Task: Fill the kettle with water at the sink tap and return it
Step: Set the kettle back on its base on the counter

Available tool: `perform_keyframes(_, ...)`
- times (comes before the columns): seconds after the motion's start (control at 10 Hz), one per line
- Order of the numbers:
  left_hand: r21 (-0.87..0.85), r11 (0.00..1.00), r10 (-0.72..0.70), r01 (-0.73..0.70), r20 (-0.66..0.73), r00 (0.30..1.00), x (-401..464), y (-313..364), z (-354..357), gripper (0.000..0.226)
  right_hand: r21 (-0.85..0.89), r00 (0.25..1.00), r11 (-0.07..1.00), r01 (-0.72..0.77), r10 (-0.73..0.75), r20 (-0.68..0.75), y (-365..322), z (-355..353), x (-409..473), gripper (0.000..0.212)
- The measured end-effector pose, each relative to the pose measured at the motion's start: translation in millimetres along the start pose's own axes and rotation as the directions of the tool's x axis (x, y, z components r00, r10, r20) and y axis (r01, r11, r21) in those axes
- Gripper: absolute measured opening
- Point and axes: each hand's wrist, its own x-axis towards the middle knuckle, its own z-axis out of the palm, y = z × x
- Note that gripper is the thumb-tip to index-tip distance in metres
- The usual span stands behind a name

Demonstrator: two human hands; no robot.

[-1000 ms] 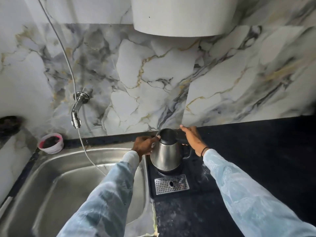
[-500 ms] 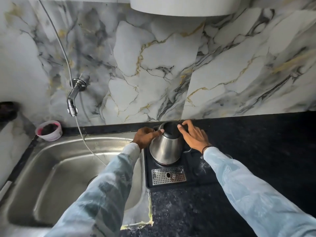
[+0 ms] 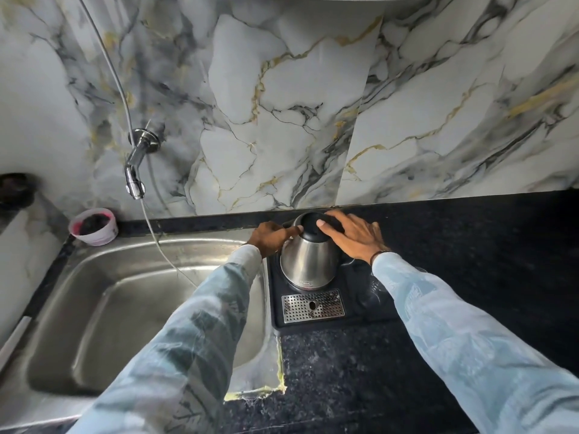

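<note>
A steel kettle (image 3: pixel 308 261) with a black lid stands on a black base tray (image 3: pixel 363 311) just right of the sink (image 3: pixel 131 305). My left hand (image 3: pixel 272 237) touches the kettle's left side near the spout, fingers curled. My right hand (image 3: pixel 355 234) lies flat over the black lid, fingers spread. The chrome tap (image 3: pixel 135 169) juts from the marble wall above the sink's back left. No water runs.
A thin hose (image 3: pixel 156 239) hangs past the tap into the basin. A white and pink cup (image 3: pixel 94 227) sits at the sink's back left corner. A perforated metal drip grate (image 3: pixel 312 306) lies in the tray before the kettle. Dark counter (image 3: pixel 470 261) stretches right.
My right hand moved from behind the kettle onto its lid, and the lid went from open to down. My left hand stayed at the kettle's left side.
</note>
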Motion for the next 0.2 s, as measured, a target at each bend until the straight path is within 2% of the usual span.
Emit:
perform_keyframes(0.1, 0.028, 1.0, 0.006, -0.006, -0.003, 1.0, -1.0, 1.0, 1.6, 0.06, -0.028, 0.999, 1.0, 0.007, -0.006, 0.033, -1.5, -5.9, 2.3, 0.074)
perform_keyframes(0.2, 0.068, 0.997, 0.027, -0.028, 0.013, 1.0, -7.3, 1.9, -2.3, 0.049, -0.049, 1.0, 0.999, -0.003, 0.004, 0.026, -4.7, -8.9, 1.7, 0.078)
